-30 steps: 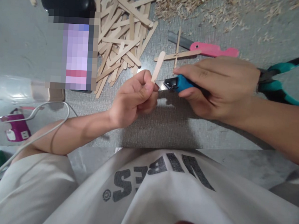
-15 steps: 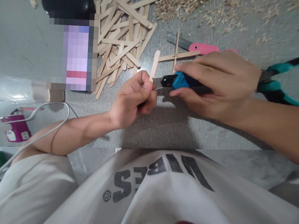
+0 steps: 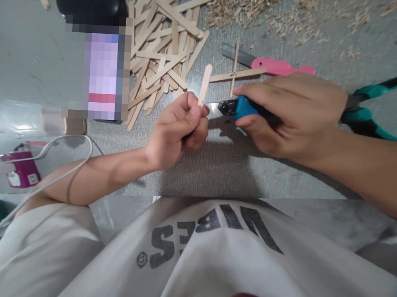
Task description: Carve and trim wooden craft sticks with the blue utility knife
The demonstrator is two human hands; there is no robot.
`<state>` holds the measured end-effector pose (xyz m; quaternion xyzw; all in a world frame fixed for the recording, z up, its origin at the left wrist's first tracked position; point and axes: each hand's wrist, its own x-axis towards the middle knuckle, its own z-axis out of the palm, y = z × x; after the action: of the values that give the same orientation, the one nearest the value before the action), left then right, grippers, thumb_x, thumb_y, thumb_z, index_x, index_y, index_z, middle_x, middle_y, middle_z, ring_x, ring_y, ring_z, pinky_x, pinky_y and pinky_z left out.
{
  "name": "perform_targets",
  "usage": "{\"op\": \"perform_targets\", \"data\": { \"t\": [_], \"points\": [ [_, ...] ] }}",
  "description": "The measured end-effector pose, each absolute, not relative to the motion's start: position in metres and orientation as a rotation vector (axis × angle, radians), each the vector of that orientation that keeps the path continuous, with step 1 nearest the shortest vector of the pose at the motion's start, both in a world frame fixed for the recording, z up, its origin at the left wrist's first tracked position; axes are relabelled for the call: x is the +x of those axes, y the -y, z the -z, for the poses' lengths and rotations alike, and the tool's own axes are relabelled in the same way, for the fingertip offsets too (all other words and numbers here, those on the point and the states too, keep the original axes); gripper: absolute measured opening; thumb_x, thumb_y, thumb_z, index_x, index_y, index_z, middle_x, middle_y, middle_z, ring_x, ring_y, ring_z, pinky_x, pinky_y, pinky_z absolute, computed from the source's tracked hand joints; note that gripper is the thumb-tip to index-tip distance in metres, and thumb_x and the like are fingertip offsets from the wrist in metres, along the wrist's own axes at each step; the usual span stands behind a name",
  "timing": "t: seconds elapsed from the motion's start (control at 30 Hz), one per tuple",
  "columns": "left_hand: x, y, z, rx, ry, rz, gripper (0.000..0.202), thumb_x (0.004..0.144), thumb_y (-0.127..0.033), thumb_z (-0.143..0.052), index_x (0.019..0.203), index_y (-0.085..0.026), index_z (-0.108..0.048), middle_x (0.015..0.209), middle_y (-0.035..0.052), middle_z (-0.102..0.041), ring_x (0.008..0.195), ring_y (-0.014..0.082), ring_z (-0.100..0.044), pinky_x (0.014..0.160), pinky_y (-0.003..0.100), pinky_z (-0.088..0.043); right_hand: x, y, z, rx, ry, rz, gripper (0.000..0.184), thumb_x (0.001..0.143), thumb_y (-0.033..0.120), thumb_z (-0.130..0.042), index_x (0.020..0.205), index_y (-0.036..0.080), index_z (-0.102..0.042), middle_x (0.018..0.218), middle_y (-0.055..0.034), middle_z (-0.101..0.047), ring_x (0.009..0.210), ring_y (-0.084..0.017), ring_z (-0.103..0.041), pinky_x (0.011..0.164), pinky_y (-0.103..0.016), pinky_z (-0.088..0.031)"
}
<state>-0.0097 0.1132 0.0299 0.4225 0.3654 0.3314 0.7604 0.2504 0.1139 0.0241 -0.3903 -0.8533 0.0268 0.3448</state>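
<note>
My left hand (image 3: 179, 130) is closed in a pinch on a pale wooden craft stick (image 3: 205, 83), which stands upright out of my fingers. My right hand (image 3: 293, 116) is wrapped round a blue utility knife (image 3: 239, 107). Its short metal blade points left and meets the stick just above my left fingertips. Both hands hover over a grey mat (image 3: 217, 167).
A heap of craft sticks (image 3: 163, 49) lies behind my left hand, with wood shavings (image 3: 259, 10) farther back. A stick cross (image 3: 235, 73), a pink knife (image 3: 276, 66) and teal pliers (image 3: 370, 113) lie near my right hand. A white cable (image 3: 51, 167) runs at left.
The knife blade slid back and forth against the stick, and the stick turned from leaning right to nearly upright. My right hand shifted slightly.
</note>
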Motion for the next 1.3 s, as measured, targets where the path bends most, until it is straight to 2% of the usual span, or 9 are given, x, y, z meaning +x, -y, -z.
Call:
{"op": "perform_targets", "data": {
  "t": [0.27,0.4,0.53,0.73,0.87,0.97,1.1,1.2,1.3],
  "points": [
    [-0.012,-0.114,-0.023,1.007,-0.788,-0.716,0.044,0.115,-0.070,-0.070,0.106,-0.029,-0.055,0.062,-0.0089,-0.044,0.046,0.0104,-0.040,0.051,0.028,-0.043,0.252,-0.118,-0.021,-0.937,2.211,-0.059,0.051,0.128,0.057,-0.047,0.138,0.018,-0.078,0.104,-0.0074,-0.088,0.095,-0.024,-0.090,0.073,-0.034,-0.059],
    [-0.013,-0.114,-0.023,0.976,-0.809,-0.680,0.038,0.116,-0.062,-0.069,0.106,-0.029,-0.055,0.062,-0.0079,-0.046,0.048,0.0114,-0.041,0.052,0.029,-0.044,0.253,-0.115,-0.021,-0.977,2.242,-0.072,0.054,0.128,0.063,-0.044,0.144,0.024,-0.078,0.106,-0.0052,-0.088,0.095,-0.024,-0.089,0.074,-0.035,-0.061],
    [-0.013,-0.113,-0.025,0.972,-0.858,-0.657,0.034,0.116,-0.062,-0.068,0.110,-0.029,-0.058,0.061,-0.0078,-0.044,0.049,0.0126,-0.044,0.051,0.029,-0.043,0.253,-0.111,-0.022,-1.130,2.208,-0.221,0.059,0.126,0.071,-0.041,0.146,0.033,-0.081,0.105,-0.0032,-0.087,0.099,-0.026,-0.089,0.085,-0.040,-0.066],
    [-0.013,-0.116,-0.033,0.905,-0.787,-0.626,0.044,0.114,-0.067,-0.072,0.102,-0.029,-0.053,0.065,-0.0085,-0.039,0.048,0.0093,-0.035,0.051,0.027,-0.035,0.254,-0.114,-0.021,-0.985,2.215,-0.104,0.054,0.128,0.062,-0.043,0.147,0.027,-0.078,0.104,-0.0031,-0.086,0.096,-0.023,-0.088,0.076,-0.034,-0.061],
    [-0.012,-0.120,-0.035,0.855,-0.668,-0.601,0.057,0.104,-0.074,-0.083,0.095,-0.028,-0.050,0.064,-0.0092,-0.037,0.048,0.0066,-0.028,0.050,0.026,-0.028,0.252,-0.110,-0.024,-1.137,2.138,-0.367,0.062,0.125,0.076,-0.042,0.137,0.036,-0.086,0.092,-0.0012,-0.078,0.099,-0.026,-0.088,0.087,-0.039,-0.067],
    [-0.012,-0.121,-0.035,0.877,-0.639,-0.570,0.063,0.100,-0.078,-0.087,0.094,-0.028,-0.048,0.064,-0.0094,-0.038,0.048,0.0061,-0.029,0.049,0.025,-0.027,0.250,-0.106,-0.025,-1.222,2.140,-0.435,0.075,0.121,0.087,-0.033,0.137,0.038,-0.087,0.087,-0.0007,-0.076,0.104,-0.027,-0.089,0.091,-0.040,-0.071],
    [-0.011,-0.121,-0.037,0.975,-0.630,-0.599,0.068,0.104,-0.081,-0.082,0.091,-0.028,-0.042,0.065,-0.0098,-0.038,0.047,0.0059,-0.035,0.050,0.024,-0.029,0.250,-0.103,-0.025,-1.214,2.162,-0.379,0.069,0.123,0.085,-0.032,0.144,0.042,-0.082,0.091,0.0024,-0.077,0.102,-0.023,-0.088,0.095,-0.036,-0.070],
    [-0.011,-0.120,-0.040,1.048,-0.656,-0.636,0.073,0.104,-0.086,-0.079,0.090,-0.028,-0.038,0.065,-0.0102,-0.036,0.048,0.0063,-0.039,0.052,0.024,-0.032,0.251,-0.101,-0.027,-1.144,2.181,-0.307,0.059,0.126,0.076,-0.035,0.144,0.042,-0.080,0.087,0.0040,-0.074,0.090,-0.018,-0.085,0.088,-0.033,-0.065],
    [-0.010,-0.120,-0.041,1.089,-0.715,-0.650,0.074,0.101,-0.088,-0.081,0.089,-0.028,-0.038,0.063,-0.0092,-0.036,0.049,0.0082,-0.041,0.053,0.026,-0.031,0.250,-0.101,-0.030,-1.153,2.233,-0.185,0.061,0.128,0.072,-0.028,0.135,0.038,-0.079,0.082,0.0043,-0.074,0.076,-0.017,-0.079,0.072,-0.033,-0.057]
  ]
}}
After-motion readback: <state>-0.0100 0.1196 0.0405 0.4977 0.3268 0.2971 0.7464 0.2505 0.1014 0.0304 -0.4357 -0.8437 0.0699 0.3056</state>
